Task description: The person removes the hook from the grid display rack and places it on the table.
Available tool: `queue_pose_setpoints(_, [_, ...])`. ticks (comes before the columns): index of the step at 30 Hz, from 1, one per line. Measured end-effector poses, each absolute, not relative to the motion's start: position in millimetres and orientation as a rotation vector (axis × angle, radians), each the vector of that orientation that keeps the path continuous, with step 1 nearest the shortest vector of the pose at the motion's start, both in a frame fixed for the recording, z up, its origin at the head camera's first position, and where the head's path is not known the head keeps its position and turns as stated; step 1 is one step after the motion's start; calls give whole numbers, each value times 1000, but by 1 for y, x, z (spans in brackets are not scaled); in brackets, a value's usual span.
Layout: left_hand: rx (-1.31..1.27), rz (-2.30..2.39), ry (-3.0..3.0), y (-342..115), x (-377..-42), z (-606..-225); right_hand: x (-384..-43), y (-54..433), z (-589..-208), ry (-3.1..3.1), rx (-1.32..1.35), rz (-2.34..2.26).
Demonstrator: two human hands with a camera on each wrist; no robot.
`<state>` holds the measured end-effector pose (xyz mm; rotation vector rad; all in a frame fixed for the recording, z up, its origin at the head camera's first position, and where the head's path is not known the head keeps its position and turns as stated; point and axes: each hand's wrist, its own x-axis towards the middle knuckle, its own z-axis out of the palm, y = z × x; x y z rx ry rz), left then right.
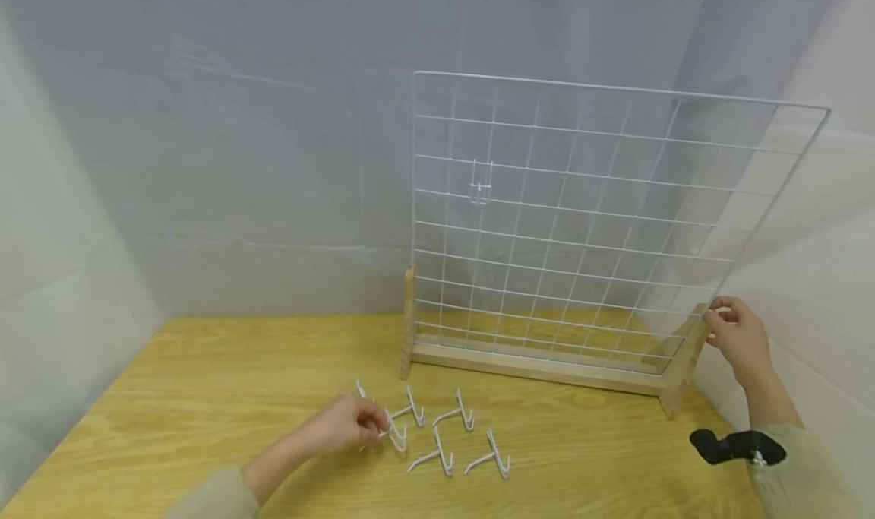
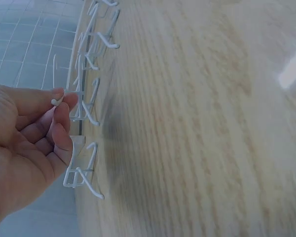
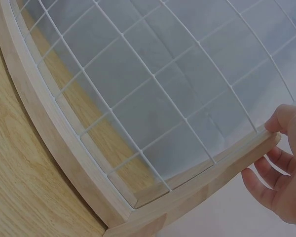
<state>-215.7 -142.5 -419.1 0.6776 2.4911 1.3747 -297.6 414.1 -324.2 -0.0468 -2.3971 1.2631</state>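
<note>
My left hand [image 1: 349,424] pinches a white wire hook [image 1: 394,434] between thumb and fingertips, low over the wooden table. In the left wrist view, the bent tip of that hook pokes out above the thumb of the left hand [image 2: 32,133]. Several more white hooks [image 1: 494,458] lie loose on the table to its right. A white wire grid [image 1: 560,207] stands upright in a wooden stand [image 1: 533,368]. My right hand [image 1: 743,344] grips the top of the stand's right side post [image 3: 227,173], thumb above and fingers curled below. One hook [image 1: 481,192] hangs at the grid's upper left.
The stand sits toward the back right of the table [image 1: 225,382], its left post [image 1: 408,321] near the middle. Pale plastic sheeting [image 1: 260,162] rises behind the table and along both sides. A black strap piece [image 1: 738,448] shows at my right sleeve.
</note>
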Motion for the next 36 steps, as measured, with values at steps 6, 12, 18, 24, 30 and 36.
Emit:
queue_pose_setpoints(6, [674,1353,2474,-143,-216,-424,-298,415,-323,-2389,-51,1280])
queue_pose_setpoints(12, [693,1361,2450,-144,-217,-426,-299,415,-321,-2386,-59,1293])
queue_pose_setpoints(18, [663,1330,2441,-144,-216,-425,-301,415,-320,-2389,-48,1294])
queue_pose_setpoints(24, [674,1313,2451,-145,-215,-428,-300,415,-320,-2387,-34,1297])
queue_pose_setpoints(30, [707,1261,2497,-148,-212,-432,-298,414,-321,-2390,-34,1304])
queue_pose_setpoints(36, [706,1234,2501,-150,-210,-433,-296,415,-323,-2388,-29,1298])
